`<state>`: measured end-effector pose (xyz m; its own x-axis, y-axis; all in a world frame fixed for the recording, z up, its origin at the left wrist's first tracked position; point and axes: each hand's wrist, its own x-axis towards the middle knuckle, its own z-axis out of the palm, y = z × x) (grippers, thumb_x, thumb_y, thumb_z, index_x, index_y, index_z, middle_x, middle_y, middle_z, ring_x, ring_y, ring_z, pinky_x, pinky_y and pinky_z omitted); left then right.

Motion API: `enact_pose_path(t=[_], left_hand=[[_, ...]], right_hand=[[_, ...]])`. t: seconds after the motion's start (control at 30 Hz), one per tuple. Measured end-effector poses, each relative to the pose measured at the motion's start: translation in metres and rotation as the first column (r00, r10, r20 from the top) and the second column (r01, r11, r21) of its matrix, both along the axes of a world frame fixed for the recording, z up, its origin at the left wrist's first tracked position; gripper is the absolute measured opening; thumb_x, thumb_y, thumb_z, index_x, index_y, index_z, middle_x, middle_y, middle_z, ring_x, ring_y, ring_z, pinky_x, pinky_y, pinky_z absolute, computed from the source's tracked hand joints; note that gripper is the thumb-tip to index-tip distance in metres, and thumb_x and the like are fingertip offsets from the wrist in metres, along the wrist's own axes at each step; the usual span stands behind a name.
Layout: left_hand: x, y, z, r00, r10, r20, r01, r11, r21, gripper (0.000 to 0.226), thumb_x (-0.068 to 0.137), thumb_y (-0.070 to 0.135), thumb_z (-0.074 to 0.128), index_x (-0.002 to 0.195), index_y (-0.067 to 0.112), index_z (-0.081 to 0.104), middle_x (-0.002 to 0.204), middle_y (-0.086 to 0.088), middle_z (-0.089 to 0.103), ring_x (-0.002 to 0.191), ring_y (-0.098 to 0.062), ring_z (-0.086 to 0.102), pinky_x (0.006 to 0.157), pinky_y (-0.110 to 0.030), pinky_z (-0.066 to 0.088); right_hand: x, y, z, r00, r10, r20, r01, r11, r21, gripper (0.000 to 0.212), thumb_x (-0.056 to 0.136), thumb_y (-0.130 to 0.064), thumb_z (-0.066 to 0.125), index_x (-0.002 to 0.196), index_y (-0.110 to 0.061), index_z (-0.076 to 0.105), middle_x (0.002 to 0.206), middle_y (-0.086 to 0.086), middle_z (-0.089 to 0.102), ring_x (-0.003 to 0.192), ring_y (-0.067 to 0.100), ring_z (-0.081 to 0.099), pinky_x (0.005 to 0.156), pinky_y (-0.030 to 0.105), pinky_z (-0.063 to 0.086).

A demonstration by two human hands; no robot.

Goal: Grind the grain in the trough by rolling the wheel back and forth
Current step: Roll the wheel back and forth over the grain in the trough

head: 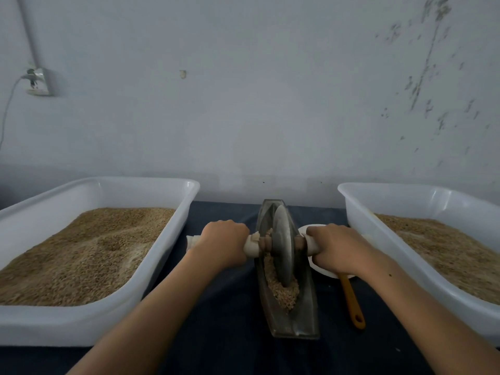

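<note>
Gripping the cloth-wrapped axle either side of the grey disc-shaped wheel [282,244], the left hand [223,243] and right hand [336,246] hold it upright in the narrow trough [288,269], grain [284,292] heaped nearside.

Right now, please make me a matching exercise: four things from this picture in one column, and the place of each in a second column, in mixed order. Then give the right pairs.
Things:
1. wheel
2. left hand
3. orange handle
4. wall socket

Places:
A. on the wall, far left
B. on the dark cloth, right of the trough
C. standing in the trough
D. gripping the wrapped grip left of the wheel

Pairs: 1-C, 2-D, 3-B, 4-A
</note>
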<state>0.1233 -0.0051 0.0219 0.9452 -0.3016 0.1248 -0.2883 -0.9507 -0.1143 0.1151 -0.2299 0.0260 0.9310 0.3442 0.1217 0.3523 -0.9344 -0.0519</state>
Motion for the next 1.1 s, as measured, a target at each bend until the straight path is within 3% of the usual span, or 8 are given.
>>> enact_pose_path(t=[0.2, 0.4, 0.5, 0.7, 0.8, 0.9, 1.1], left_hand=[[0.003, -0.002, -0.009, 0.988, 0.027, 0.154, -0.024, 0.999, -0.021, 0.018, 0.089, 0.028, 0.056, 0.105, 0.021, 0.051, 0.100, 0.001, 0.062, 0.091, -0.019, 0.060, 0.071, -0.030, 0.039], [0.007, -0.002, -0.017, 0.962, 0.029, 0.272, -0.011, 0.998, -0.068, 0.017, 0.092, 0.031, 0.054, 0.102, 0.021, 0.045, 0.099, 0.003, 0.062, 0.088, -0.017, 0.060, 0.069, -0.028, 0.038], [0.005, -0.001, -0.014, 0.968, 0.030, 0.251, -0.018, 0.998, -0.053, 0.016, 0.090, 0.030, 0.054, 0.103, 0.022, 0.048, 0.098, 0.002, 0.063, 0.088, -0.019, 0.061, 0.068, -0.029, 0.036], [0.000, 0.000, -0.003, 0.996, 0.021, 0.091, -0.020, 1.000, -0.012, 0.016, 0.086, 0.028, 0.058, 0.101, 0.023, 0.058, 0.096, 0.003, 0.063, 0.088, -0.016, 0.060, 0.073, -0.029, 0.043], [0.000, 0.000, 0.000, 0.998, 0.012, 0.064, -0.013, 1.000, 0.016, 0.018, 0.085, 0.029, 0.059, 0.102, 0.024, 0.060, 0.096, 0.003, 0.063, 0.087, -0.016, 0.060, 0.071, -0.029, 0.041], [0.001, 0.000, -0.001, 0.997, 0.021, 0.075, -0.022, 1.000, 0.015, 0.017, 0.086, 0.029, 0.059, 0.101, 0.024, 0.058, 0.097, 0.003, 0.063, 0.087, -0.016, 0.059, 0.071, -0.029, 0.040], [0.003, 0.000, -0.011, 0.974, 0.042, 0.222, -0.024, 0.996, -0.086, 0.013, 0.091, 0.029, 0.054, 0.101, 0.023, 0.048, 0.098, 0.003, 0.062, 0.087, -0.016, 0.059, 0.069, -0.028, 0.036]], right_hand=[[0.005, -0.002, -0.010, 0.989, 0.014, 0.144, -0.008, 0.999, -0.044, 0.016, 0.088, -0.015, 0.050, 0.091, -0.026, 0.039, 0.088, -0.009, 0.049, 0.087, 0.015, 0.051, 0.075, 0.030, 0.029], [0.009, -0.002, -0.017, 0.969, -0.004, 0.246, 0.017, 0.999, -0.049, 0.020, 0.089, -0.014, 0.052, 0.104, -0.024, 0.043, 0.107, -0.005, 0.054, 0.101, 0.019, 0.050, 0.084, 0.033, 0.031], [0.007, -0.002, -0.013, 0.978, 0.007, 0.210, 0.003, 0.999, -0.046, 0.018, 0.089, -0.016, 0.052, 0.099, -0.026, 0.041, 0.098, -0.007, 0.053, 0.096, 0.017, 0.051, 0.082, 0.032, 0.034], [0.003, -0.002, 0.000, 1.000, -0.013, 0.027, 0.014, 0.999, -0.039, 0.018, 0.084, -0.016, 0.056, 0.094, -0.029, 0.047, 0.077, -0.013, 0.046, 0.074, 0.008, 0.047, 0.058, 0.023, 0.029], [0.002, -0.002, 0.002, 0.998, -0.036, -0.051, 0.036, 0.999, -0.007, 0.023, 0.084, -0.015, 0.057, 0.103, -0.027, 0.054, 0.077, -0.014, 0.045, 0.075, 0.006, 0.047, 0.059, 0.021, 0.030], [0.002, -0.003, 0.000, 0.999, -0.032, -0.037, 0.032, 0.999, 0.015, 0.020, 0.085, -0.012, 0.055, 0.092, -0.029, 0.047, 0.078, -0.014, 0.047, 0.072, 0.003, 0.045, 0.057, 0.020, 0.028], [0.006, 0.000, -0.012, 0.980, -0.004, 0.199, 0.018, 0.997, -0.070, 0.016, 0.091, -0.013, 0.049, 0.102, -0.023, 0.043, 0.104, -0.004, 0.056, 0.100, 0.019, 0.052, 0.081, 0.032, 0.031]])
